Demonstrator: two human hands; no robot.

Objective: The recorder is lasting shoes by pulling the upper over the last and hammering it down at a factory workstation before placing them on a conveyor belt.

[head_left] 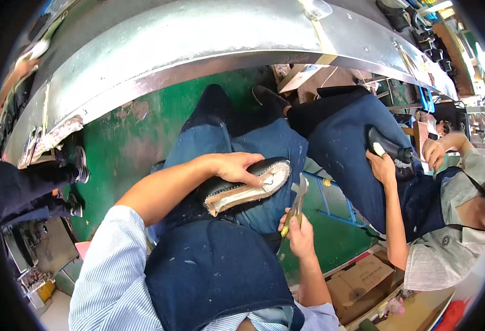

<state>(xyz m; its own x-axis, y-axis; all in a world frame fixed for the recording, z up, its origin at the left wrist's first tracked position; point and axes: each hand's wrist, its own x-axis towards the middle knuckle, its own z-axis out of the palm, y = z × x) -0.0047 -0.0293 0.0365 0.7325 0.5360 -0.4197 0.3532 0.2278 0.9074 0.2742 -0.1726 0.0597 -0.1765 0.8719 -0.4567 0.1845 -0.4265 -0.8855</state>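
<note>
My left hand (236, 167) is closed round a black shoe (242, 188) over my lap. Its underside is turned up, showing a pale insole and the upper's edge folded in along the rim; the thumb presses on that underside. To the right of the shoe, my right hand (298, 234) grips lasting pliers (299, 199) by their yellow-green handles. The metal head points up and away from me, a little apart from the shoe. A dark blue apron (215, 265) covers my lap.
A long metal-topped bench (187, 41) curves across the far side. Close on my right sits a co-worker, whose hands hold another black shoe (387, 148). Beside my right arm lies a cardboard box (358, 278). Another person's legs (38, 190) are at left, on the green floor (115, 143).
</note>
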